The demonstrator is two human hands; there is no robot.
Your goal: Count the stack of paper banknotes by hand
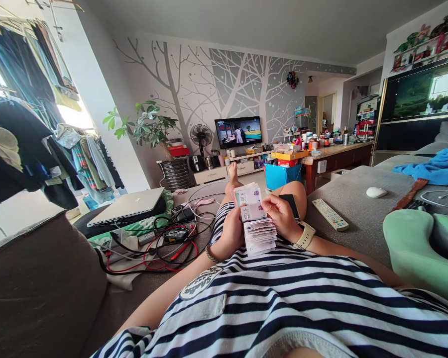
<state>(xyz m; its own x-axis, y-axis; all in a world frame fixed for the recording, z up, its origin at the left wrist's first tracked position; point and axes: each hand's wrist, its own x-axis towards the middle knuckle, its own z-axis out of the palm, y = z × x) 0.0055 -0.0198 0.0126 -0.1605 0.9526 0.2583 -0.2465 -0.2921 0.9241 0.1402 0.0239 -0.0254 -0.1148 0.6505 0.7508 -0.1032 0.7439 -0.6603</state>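
Note:
A stack of banknotes (260, 239), pale with purple and green print, is bent between my two hands above my striped lap. My left hand (232, 229) is closed round the stack's left side. At its right edge, my right hand (281, 219) pinches a note between thumb and finger. Part of the stack fans upward, and the rest folds down toward me. A dark phone (290, 205) lies by my right leg, partly hidden behind the right hand.
Tangled cables (175, 238) and a closed laptop (129, 206) lie on the sofa at left. To the right are a remote control (330, 215), a white mouse (376, 192) and a green neck pillow (410, 243). A cluttered table (339, 150) stands beyond, with a television (239, 132) farther back.

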